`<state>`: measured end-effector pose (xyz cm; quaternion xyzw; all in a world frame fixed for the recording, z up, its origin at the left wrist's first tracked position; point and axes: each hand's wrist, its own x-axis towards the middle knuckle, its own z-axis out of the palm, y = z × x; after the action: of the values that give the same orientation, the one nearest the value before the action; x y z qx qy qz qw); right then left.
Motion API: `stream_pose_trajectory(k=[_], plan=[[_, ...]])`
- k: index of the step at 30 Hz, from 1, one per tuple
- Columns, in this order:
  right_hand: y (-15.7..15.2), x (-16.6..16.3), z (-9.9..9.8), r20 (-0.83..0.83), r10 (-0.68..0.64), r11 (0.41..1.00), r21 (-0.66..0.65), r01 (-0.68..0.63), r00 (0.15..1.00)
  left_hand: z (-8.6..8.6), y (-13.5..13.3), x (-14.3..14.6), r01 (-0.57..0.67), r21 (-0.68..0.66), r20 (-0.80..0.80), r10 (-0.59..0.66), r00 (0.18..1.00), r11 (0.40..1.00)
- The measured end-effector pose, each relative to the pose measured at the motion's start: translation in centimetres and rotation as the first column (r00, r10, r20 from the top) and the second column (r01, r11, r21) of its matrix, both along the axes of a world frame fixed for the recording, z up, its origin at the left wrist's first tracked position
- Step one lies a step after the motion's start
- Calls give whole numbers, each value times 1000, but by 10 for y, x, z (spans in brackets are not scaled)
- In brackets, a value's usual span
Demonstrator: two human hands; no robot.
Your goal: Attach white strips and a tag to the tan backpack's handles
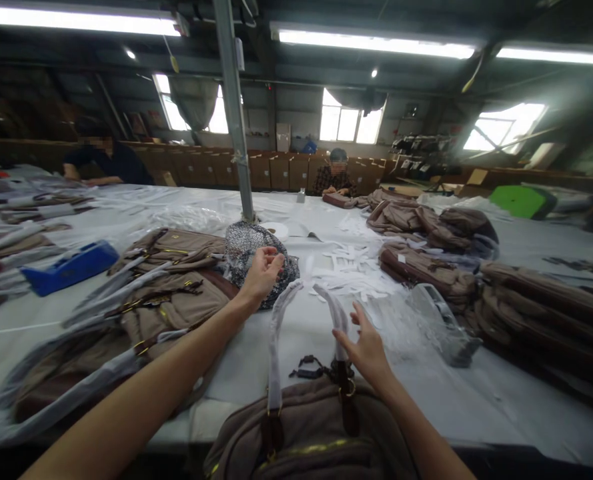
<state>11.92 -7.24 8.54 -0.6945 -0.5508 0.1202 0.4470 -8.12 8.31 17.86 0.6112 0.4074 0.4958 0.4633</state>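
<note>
Two bare hands work over a brown bag in the head view; the bag sits at the near edge of the white-covered counter, right below the camera. Its two handles stand upright, each wrapped in white paper, their long axes running up and away from the person. The right hand is the nearer one: its fingers are spread loosely and touch the right wrapped handle from the right side without closing round it. The left wrapped handle stands free, just left of it. The left hand reaches farther out, fingers curled and pinching at the edge of a dark speckled bundle beyond the handles. Finished bags lie to the left, more bags to the right, with white paper strips between.
</note>
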Motion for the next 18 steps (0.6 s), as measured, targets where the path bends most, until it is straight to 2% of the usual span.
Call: stream_pose_trajectory(k=[2, 4, 6, 10, 13, 15, 18], plan=[[-19, -4, -1, 136, 15, 991, 133, -33, 991, -16, -14, -23, -12, -67, -34, 10, 999, 998], [-36, -5, -7, 260, 77, 978, 165, -123, 962, -36, -32, -49, -17, -145, -78, 6, 997, 989], [-49, -3, -20, 333, 122, 980, 108, -166, 935, -61, -55, -78, -51, -236, -130, 20, 991, 970], [-63, 1, -62, 409, 171, 981, 17, -195, 896, -117, -113, -135, -182, -406, -246, 85, 966, 896], [-66, -1, -86, 476, 185, 982, -58, -179, 860, -153, -165, -160, -262, -481, -310, 117, 943, 837], [-65, -4, -92, 523, 179, 984, -102, -147, 833, -170, -198, -162, -284, -435, -388, 107, 915, 855], [-63, -8, -93, 573, 144, 988, -133, -82, 807, -185, -231, -150, -338, -232, -514, 180, 838, 912]])
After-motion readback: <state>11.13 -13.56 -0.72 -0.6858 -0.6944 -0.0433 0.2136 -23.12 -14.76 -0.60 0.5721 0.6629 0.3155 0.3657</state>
